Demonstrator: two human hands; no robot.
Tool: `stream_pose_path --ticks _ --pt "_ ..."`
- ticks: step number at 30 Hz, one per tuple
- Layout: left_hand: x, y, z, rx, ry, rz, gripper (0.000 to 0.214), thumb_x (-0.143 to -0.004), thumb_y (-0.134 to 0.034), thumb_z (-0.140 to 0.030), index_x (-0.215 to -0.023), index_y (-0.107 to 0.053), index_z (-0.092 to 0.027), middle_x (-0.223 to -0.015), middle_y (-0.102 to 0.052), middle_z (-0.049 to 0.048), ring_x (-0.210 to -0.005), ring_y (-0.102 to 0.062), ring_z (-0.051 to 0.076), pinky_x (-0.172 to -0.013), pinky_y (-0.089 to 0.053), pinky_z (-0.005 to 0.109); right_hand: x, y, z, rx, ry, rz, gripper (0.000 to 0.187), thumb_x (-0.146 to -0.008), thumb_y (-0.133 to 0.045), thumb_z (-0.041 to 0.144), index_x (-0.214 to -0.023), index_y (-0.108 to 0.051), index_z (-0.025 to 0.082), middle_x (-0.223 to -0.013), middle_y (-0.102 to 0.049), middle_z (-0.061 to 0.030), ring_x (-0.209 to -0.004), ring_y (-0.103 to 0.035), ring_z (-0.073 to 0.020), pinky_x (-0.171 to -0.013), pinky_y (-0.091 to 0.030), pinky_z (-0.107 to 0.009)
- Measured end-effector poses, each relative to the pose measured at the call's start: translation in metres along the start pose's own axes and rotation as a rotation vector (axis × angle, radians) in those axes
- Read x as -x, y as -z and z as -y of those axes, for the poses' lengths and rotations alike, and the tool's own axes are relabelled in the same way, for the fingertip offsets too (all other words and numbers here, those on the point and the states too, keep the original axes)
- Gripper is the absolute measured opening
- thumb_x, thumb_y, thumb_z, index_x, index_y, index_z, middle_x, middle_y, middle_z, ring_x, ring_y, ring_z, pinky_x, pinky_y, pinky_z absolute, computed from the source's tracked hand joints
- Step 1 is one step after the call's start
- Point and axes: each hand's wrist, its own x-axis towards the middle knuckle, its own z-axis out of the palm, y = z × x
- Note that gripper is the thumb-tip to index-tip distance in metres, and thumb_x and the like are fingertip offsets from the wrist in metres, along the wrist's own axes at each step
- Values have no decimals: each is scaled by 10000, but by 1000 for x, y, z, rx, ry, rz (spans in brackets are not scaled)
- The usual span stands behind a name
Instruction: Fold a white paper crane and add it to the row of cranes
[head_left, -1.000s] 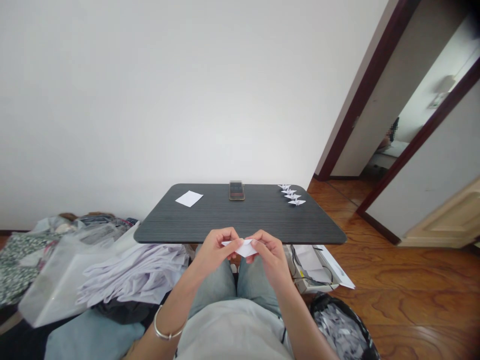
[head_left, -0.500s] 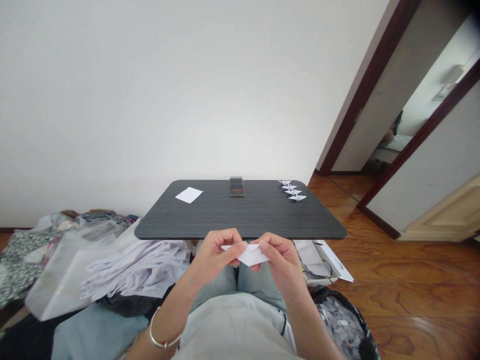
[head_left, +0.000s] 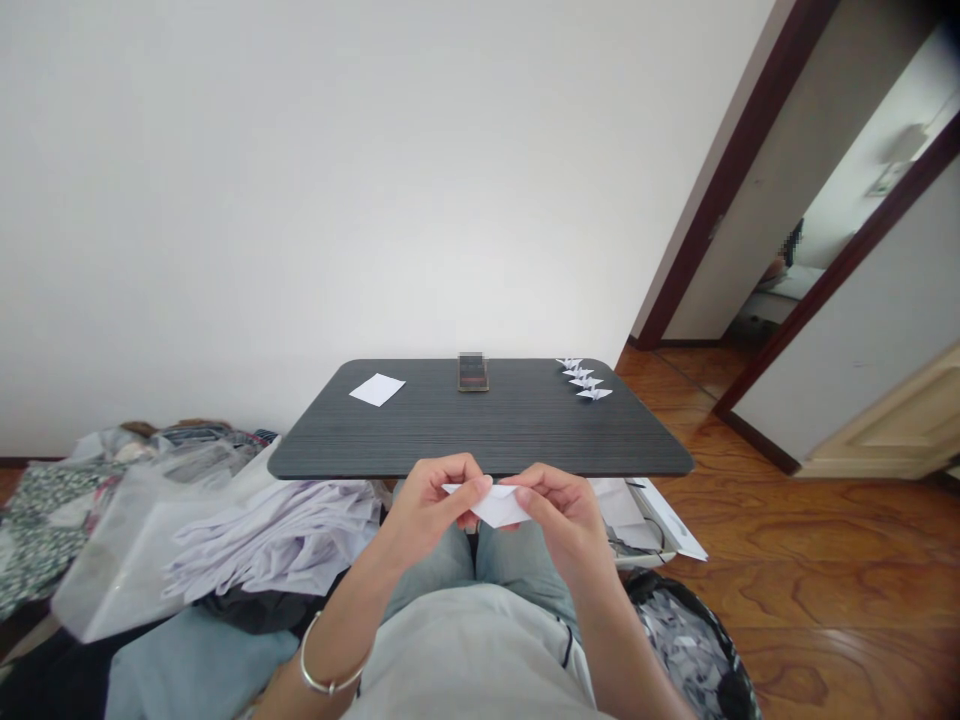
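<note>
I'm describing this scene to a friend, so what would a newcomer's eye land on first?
The bare left hand and right hand pinch a folded white paper piece just in front of the dark grey wood-grain tabletop. Beyond them, at the table's far right, a row of small white origami cranes stands out against the dark surface. Further left lie a dark rectangular smartphone and a flat white paper sheet.

A phone sits between paper and origami cranes (all on the table).
</note>
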Motion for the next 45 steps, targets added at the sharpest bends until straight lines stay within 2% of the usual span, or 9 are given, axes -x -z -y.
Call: stream_pose_path --ticks 8,16,23,33,37,41,45 --pt "-1 1 2 -35 -21 2 363 -719 -598 -454 -563 -494 -142 -511 -466 -33 -460 -418 70 -450 -339 188 -2 1 -5 15 26 -26 153 -741 -626 312 -718 -702 181 -557 -647 -12 -478 -539 -117 -462 -447 -215" --pt "-7 2 8 -146 -38 -44 295 -726 -606 -378 -586 -503 -140 -503 -491 -35 -462 -450 77 -446 -335 178 -10 2 -11 -12 -4 -38 180 -756 -615 331 -739 -691 169 -560 -631 1 -485 -557 -111 -475 -481 -208" --pt "-11 3 14 -215 -69 -60 293 -760 -569 -379 -609 -521 -132 -523 -488 -34 -476 -425 71 -455 -327 175 -15 2 -17 74 -50 -35 250 -738 -626 360 -590 -612 159 -524 -597 5 -463 -547 -111 -458 -473 -209" --pt "-14 9 21 -97 -66 -109 232 -734 -614 -351 -700 -601 -122 -546 -532 -21 -491 -459 80 -457 -368 180 -17 8 -21 191 52 -154 250 -770 -594 357 -611 -603 163 -524 -572 9 -499 -517 -122 -486 -426 -215" --pt "-16 14 22 -92 -99 -194 214 -692 -661 -311 -794 -641 -124 -653 -600 11 -576 -528 111 -490 -426 197 -19 10 -25 197 70 -172 249 -775 -587 356 -615 -604 166 -529 -583 12 -500 -523 -123 -488 -430 -214" --pt "-17 19 21 -69 -74 -155 193 -663 -687 -284 -767 -649 -126 -686 -635 29 -612 -562 121 -556 -464 218 -20 12 -28 219 95 -186 262 -776 -581 363 -604 -599 166 -515 -586 14 -489 -519 -122 -476 -413 -213" --pt "-17 17 17 46 -41 -152 201 -654 -696 -287 -757 -634 -126 -679 -639 28 -600 -568 113 -571 -472 220 -20 11 -28 224 96 -175 258 -781 -578 365 -621 -605 165 -526 -590 9 -504 -524 -129 -485 -418 -220"
